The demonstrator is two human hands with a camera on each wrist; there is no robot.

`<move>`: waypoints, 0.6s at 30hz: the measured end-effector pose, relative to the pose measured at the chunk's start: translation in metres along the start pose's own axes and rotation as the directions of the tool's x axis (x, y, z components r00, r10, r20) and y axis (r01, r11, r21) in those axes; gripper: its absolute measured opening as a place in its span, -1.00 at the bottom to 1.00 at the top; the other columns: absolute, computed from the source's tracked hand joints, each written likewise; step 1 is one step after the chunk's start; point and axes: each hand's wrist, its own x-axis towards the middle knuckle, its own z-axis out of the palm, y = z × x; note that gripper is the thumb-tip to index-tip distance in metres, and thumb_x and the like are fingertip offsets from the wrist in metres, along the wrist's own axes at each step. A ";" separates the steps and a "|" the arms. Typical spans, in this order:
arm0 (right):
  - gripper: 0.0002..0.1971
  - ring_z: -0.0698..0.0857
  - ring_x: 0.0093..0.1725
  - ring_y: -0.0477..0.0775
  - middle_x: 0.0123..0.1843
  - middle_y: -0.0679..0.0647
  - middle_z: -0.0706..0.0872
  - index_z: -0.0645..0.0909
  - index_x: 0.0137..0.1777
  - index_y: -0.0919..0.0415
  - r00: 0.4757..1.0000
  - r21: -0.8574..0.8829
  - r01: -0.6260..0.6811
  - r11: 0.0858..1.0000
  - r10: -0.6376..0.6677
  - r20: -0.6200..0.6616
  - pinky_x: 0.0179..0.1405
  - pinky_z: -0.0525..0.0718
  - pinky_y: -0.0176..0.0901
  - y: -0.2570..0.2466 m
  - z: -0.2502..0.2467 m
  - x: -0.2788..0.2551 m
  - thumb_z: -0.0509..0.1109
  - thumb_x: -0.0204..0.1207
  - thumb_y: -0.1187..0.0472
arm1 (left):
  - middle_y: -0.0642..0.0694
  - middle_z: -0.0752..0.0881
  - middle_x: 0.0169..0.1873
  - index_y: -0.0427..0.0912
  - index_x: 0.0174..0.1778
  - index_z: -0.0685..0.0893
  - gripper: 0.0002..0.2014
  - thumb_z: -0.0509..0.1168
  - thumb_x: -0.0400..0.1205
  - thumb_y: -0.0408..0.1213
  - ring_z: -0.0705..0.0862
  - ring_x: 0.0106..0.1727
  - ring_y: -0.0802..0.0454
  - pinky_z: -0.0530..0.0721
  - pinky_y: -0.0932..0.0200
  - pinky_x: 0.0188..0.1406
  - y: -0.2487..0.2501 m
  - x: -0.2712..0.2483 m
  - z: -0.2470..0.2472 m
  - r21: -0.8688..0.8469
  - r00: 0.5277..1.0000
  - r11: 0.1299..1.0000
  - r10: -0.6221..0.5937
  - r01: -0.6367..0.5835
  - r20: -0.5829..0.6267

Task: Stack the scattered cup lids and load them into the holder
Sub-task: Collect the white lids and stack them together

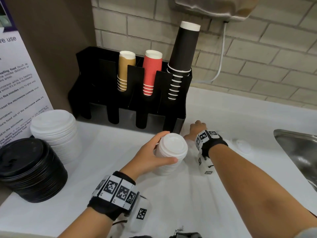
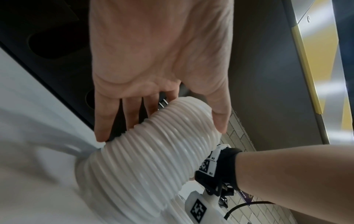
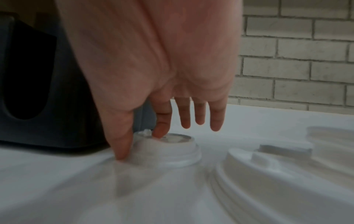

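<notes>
The left hand gripped a stack of white lids standing just before the black holder. Beside the holder's corner, the right hand pinched a single lid on the desk.

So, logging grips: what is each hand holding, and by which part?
Left hand grips the white lid stack round its upper side. Right hand pinches a single lid at its raised top.

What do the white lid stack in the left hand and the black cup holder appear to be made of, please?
The white domed lid stack looks like thin moulded plastic, slightly translucent and glossy, its nested rims catching highlights. The black slotted cup holder looks like rigid plastic or acrylic with a smooth sheen on flat panels; which one is unclear.
</notes>
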 end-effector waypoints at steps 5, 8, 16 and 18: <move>-0.41 0.61 0.25 0.28 0.33 0.25 0.53 0.33 0.40 0.25 0.999 0.108 0.033 0.994 -0.037 0.036 0.04 0.56 -0.01 0.001 -0.009 -0.017 0.43 0.49 -0.01 | 0.37 0.57 0.27 0.34 0.37 0.45 -0.29 0.64 0.38 -0.17 0.48 0.32 0.41 0.52 0.46 0.06 0.001 0.000 0.000 -0.006 1.000 1.000 0.005 -0.005 -0.025; -0.44 0.62 0.19 0.31 0.24 0.26 0.55 0.30 0.37 0.18 0.999 0.345 0.023 0.938 -0.032 0.021 0.10 0.60 0.04 0.008 -0.021 -0.032 0.43 0.47 0.01 | 0.37 0.58 0.25 0.32 0.35 0.46 -0.29 0.65 0.37 -0.18 0.49 0.28 0.45 0.53 0.49 0.02 0.002 0.001 0.001 0.006 0.999 1.000 0.011 -0.010 -0.044; -0.66 0.63 -0.02 -0.04 0.03 0.00 0.63 0.50 0.17 -0.03 0.994 0.954 0.103 0.280 -0.062 -0.089 -0.20 0.61 -0.17 0.026 -0.039 -0.102 0.48 0.44 0.04 | 0.34 0.58 0.22 0.31 0.33 0.46 -0.29 0.65 0.36 -0.20 0.50 0.21 0.46 0.54 0.55 -0.06 0.002 0.003 0.003 0.038 0.998 0.999 0.027 -0.025 -0.060; -0.73 0.64 -0.05 -0.08 -0.02 -0.07 0.64 0.57 0.11 -0.05 0.978 0.959 0.188 0.212 -0.129 -0.163 -0.17 0.58 -0.24 0.024 -0.037 -0.117 0.51 0.45 0.13 | 0.31 0.58 0.25 0.23 0.37 0.46 -0.28 0.65 0.36 -0.20 0.50 0.24 0.42 0.53 0.51 -0.03 0.002 0.004 0.004 0.046 0.998 0.998 0.034 -0.031 -0.062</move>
